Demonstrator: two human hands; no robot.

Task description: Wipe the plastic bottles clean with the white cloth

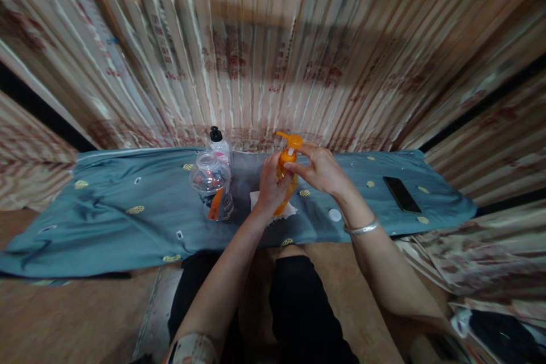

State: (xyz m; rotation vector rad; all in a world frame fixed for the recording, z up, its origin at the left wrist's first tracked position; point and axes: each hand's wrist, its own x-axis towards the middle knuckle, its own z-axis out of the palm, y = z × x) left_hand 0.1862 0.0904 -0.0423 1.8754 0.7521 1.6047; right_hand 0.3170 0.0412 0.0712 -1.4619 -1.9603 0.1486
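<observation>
Fingers (306,149) hold an orange bottle (292,187) with matching spouted pump (294,141).

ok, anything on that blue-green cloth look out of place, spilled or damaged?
Only the white disc, probably a cap: it lies loose on the blue-green cloth, right of the orange pump bottle, while the clear bottle on the left looks lidless. Can't tell whether they match. No spill or damage visible.

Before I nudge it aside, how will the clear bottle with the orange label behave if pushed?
The clear bottle looks thin and transparent, so probably light and easily dented. Standing upright, it may tip if pushed near its neck. The blue cloth beneath could bunch and catch its base.
</observation>
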